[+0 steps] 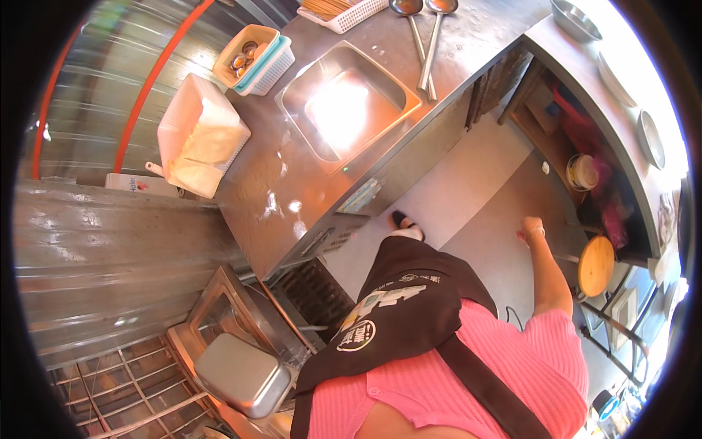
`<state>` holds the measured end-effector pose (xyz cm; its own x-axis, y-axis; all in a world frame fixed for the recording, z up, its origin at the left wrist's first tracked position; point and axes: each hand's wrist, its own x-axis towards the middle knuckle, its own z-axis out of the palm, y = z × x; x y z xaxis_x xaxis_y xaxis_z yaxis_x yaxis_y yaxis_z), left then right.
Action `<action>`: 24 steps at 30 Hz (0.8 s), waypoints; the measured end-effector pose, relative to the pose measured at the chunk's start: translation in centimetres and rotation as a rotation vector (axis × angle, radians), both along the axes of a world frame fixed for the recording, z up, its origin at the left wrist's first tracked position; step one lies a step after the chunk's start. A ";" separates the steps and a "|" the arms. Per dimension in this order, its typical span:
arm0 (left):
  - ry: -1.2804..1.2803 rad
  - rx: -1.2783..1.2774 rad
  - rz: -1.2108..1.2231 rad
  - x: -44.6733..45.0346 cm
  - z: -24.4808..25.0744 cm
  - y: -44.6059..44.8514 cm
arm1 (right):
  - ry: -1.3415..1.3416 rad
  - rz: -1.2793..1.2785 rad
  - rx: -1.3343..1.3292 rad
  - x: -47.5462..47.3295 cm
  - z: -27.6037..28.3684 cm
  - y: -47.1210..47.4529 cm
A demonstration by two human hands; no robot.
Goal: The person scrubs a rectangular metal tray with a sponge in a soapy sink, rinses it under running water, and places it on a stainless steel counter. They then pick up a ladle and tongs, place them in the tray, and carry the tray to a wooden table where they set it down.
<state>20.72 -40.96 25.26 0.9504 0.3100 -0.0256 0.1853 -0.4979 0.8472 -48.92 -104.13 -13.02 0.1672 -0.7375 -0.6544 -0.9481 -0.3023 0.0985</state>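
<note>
My right hand [531, 228] hangs over the floor with its fingers curled, to the right of the apron. A small reddish patch shows at the fingers, too small to identify, and no larger thing is visible in the hand. My left hand is out of view. Before me stands a stainless-steel counter [249, 225] with a rectangular sunken basin [378, 104], its inside bright with glare. Two metal ladles [428, 60] lie crossed near the basin's far corner. Left of it, a tan plastic basket [225, 60] holding several small round items sits on white and teal baskets [269, 71].
A white basket [189, 115] with a pale cloth-like sheet hangs over the counter's left edge. Chopsticks [329, 6] lie in a tray. A lidded metal box [241, 373] and a wire rack [120, 389] are at lower left. A round wooden stool [596, 266] stands right, below another counter [570, 49].
</note>
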 end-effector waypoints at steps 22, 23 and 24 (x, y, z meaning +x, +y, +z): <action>-0.492 1.156 -0.691 0.7 5.0 -51.8 | -1.113 -1.026 -0.713 6.4 22.0 -44.4; -0.619 1.239 -0.744 0.6 4.2 -51.7 | -1.070 -1.068 -0.700 5.3 21.9 -45.2; -0.661 1.306 -0.784 1.1 3.4 -52.1 | -1.037 -1.075 -0.761 4.3 21.7 -46.3</action>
